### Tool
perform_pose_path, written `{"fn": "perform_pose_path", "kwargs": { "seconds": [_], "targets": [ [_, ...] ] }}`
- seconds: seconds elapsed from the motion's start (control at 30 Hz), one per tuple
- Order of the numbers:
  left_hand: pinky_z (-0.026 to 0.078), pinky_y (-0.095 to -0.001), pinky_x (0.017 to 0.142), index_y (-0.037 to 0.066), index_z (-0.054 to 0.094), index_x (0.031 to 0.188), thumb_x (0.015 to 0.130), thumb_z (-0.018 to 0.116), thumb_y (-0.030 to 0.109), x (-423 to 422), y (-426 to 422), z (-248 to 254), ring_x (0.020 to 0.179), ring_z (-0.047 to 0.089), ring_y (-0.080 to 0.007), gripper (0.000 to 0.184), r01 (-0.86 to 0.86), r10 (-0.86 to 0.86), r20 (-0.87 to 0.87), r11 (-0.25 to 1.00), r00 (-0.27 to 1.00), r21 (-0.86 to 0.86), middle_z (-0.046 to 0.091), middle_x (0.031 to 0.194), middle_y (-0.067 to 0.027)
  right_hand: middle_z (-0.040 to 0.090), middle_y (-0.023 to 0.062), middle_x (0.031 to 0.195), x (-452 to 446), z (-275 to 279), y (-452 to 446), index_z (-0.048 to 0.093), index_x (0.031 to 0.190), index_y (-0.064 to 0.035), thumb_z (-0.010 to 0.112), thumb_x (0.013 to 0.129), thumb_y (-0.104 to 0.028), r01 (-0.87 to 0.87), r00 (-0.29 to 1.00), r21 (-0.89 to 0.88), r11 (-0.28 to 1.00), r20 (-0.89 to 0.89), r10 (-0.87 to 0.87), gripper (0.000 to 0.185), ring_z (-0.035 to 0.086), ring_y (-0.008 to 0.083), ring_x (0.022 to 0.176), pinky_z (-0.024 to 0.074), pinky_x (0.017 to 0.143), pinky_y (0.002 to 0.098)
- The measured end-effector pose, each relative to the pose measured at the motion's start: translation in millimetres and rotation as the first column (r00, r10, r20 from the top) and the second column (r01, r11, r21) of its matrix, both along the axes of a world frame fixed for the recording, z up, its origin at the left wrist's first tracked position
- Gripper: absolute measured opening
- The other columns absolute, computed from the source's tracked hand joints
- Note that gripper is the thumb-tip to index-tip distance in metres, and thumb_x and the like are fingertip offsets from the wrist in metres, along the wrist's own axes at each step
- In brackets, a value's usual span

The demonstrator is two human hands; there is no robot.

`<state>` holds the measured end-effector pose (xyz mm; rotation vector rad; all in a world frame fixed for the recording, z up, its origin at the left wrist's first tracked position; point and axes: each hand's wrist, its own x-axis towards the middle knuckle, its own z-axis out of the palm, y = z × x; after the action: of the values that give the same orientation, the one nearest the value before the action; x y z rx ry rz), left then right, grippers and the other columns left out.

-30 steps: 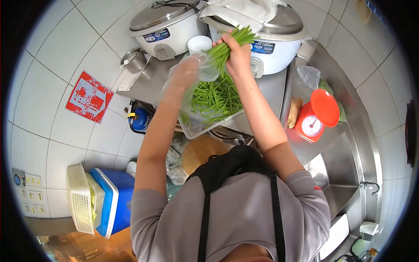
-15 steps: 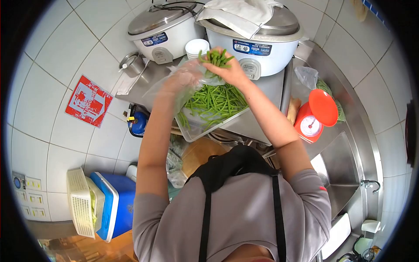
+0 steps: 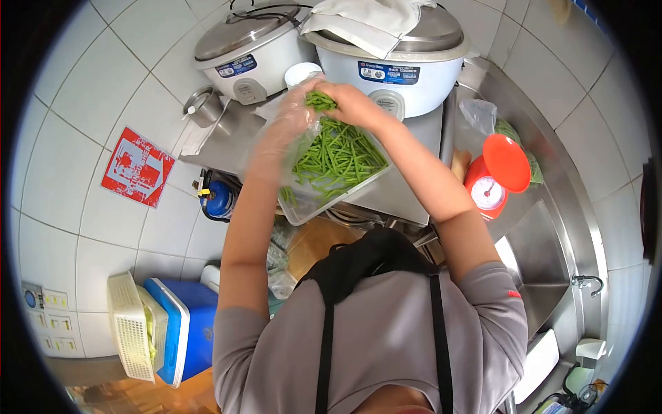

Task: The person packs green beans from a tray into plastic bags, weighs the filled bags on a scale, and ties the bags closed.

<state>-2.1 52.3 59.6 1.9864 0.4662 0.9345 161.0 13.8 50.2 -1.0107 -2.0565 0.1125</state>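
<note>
My left hand [image 3: 295,117] is inside a clear plastic bag [image 3: 276,148], its fingers blurred by the film. Close against it, my right hand [image 3: 348,103] is closed around a bunch of cut green beans [image 3: 319,101] at the bag's mouth. Below both hands lies a translucent tray [image 3: 358,195] with many loose green beans [image 3: 339,157] spread in it. A white cup [image 3: 302,72] stands just behind my hands.
Two rice cookers [image 3: 238,67] [image 3: 420,86] stand at the back, a white cloth [image 3: 369,24] over the right one. A metal pot [image 3: 205,107] is at left. At right are a red scale [image 3: 488,188], a bagged green item [image 3: 507,129] and a sink [image 3: 545,255].
The bunch of beans has gone from upright above the tray to lower, beside the bagged left hand. My right hand has moved down and left, and its fingers now point toward the bag.
</note>
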Motion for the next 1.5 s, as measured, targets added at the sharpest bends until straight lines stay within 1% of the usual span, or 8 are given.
{"fn": "perform_pose_path", "kwargs": {
  "seconds": [0.3, 0.6, 0.7, 0.8, 1.03, 1.17, 1.33, 1.5],
  "targets": [
    [0.037, -0.0326, 0.095, 0.012, 0.046, 0.125, 0.074, 0.054, 0.004, 21, -45, 18, 0.113, 0.047, -0.0287, 0.052, -0.345, 0.502, -0.375, 0.843, 0.779, 0.412, 0.049, 0.125, -0.0101, 0.061, 0.0189, 0.088, 8, 11, 15, 0.055, 0.098, -0.0030, 0.062, 0.068, -0.013, 0.092, 0.932, -0.362, 0.928, 0.359, 0.048, 0.033, 0.058, 0.0352, 0.084, 0.0458, 0.075, 0.0394],
    [0.046, -0.0337, 0.076, 0.012, 0.060, 0.106, 0.081, 0.050, 0.006, 24, -26, -3, 0.086, 0.060, -0.0283, 0.027, -0.260, 0.402, -0.272, 0.861, 0.874, 0.437, 0.063, 0.095, -0.0117, 0.063, 0.0179, 0.087, 32, -5, -10, 0.058, 0.097, 0.0000, 0.060, 0.069, -0.013, 0.105, 0.974, -0.405, 0.908, 0.226, -0.012, 0.032, 0.059, 0.0344, 0.081, 0.0464, 0.075, 0.0389],
    [0.047, -0.0303, 0.070, 0.003, 0.059, 0.102, 0.077, 0.055, 0.005, 38, 0, -27, 0.079, 0.062, -0.0220, 0.025, -0.412, 0.411, -0.143, 0.911, 0.900, 0.022, 0.064, 0.086, -0.0119, 0.063, 0.0163, 0.086, 43, -11, -16, 0.058, 0.097, -0.0004, 0.061, 0.072, -0.015, 0.052, 0.998, -0.445, 0.894, 0.041, -0.038, 0.029, 0.060, 0.0312, 0.077, 0.0461, 0.072, 0.0367],
    [0.048, -0.0234, 0.067, -0.003, 0.057, 0.100, 0.075, 0.062, 0.007, 31, 8, -35, 0.071, 0.060, -0.0136, 0.028, -0.054, 0.117, 0.089, 0.851, 0.989, -0.523, 0.061, 0.081, -0.0071, 0.064, 0.0129, 0.081, 49, -25, -22, 0.058, 0.092, -0.0012, 0.061, 0.076, -0.017, 0.113, 0.927, -0.369, 0.922, -0.296, -0.232, 0.023, 0.060, 0.0253, 0.073, 0.0457, 0.069, 0.0343],
    [0.051, -0.0266, 0.068, -0.007, 0.056, 0.098, 0.075, 0.067, 0.014, 42, -23, -55, 0.074, 0.059, -0.0163, 0.033, -0.011, 0.128, 0.130, 0.751, 0.983, -0.661, 0.059, 0.088, -0.0096, 0.061, 0.0025, 0.070, 56, -32, -13, 0.055, 0.084, -0.0006, 0.064, 0.075, -0.006, 0.025, 0.431, -0.381, 0.924, -0.830, -0.354, 0.015, 0.057, 0.0131, 0.066, 0.0448, 0.063, 0.0258],
    [0.050, -0.0257, 0.063, -0.003, 0.057, 0.089, 0.077, 0.065, 0.015, 55, -23, -44, 0.068, 0.057, -0.0148, 0.024, -0.026, 0.271, 0.220, 0.683, 0.937, -0.730, 0.056, 0.076, -0.0052, 0.063, 0.0070, 0.081, 20, -37, -33, 0.055, 0.089, -0.0010, 0.065, 0.076, -0.011, 0.168, 0.632, -0.160, 0.973, -0.740, -0.231, 0.020, 0.060, 0.0176, 0.074, 0.0461, 0.069, 0.0284],
    [0.047, -0.0253, 0.060, -0.002, 0.058, 0.086, 0.076, 0.066, 0.019, 39, -9, -26, 0.064, 0.055, -0.0131, 0.024, -0.026, 0.108, 0.087, 0.759, 0.990, -0.651, 0.053, 0.066, -0.0036, 0.061, 0.0209, 0.084, 23, -50, -36, 0.057, 0.096, -0.0012, 0.060, 0.078, -0.020, 0.067, 0.940, -0.317, 0.946, -0.297, -0.167, 0.027, 0.060, 0.0331, 0.078, 0.0461, 0.072, 0.0359],
    [0.047, -0.0319, 0.065, -0.002, 0.062, 0.083, 0.075, 0.063, 0.023, 47, -31, -22, 0.065, 0.058, -0.0213, 0.026, -0.512, 0.494, -0.139, 0.810, 0.858, -0.286, 0.058, 0.063, -0.0083, 0.062, 0.0194, 0.086, 34, -30, -12, 0.061, 0.094, -0.0049, 0.061, 0.073, -0.021, 0.122, 0.975, -0.390, 0.913, 0.218, -0.037, 0.026, 0.060, 0.0344, 0.081, 0.0464, 0.073, 0.0385]
  ]
}}
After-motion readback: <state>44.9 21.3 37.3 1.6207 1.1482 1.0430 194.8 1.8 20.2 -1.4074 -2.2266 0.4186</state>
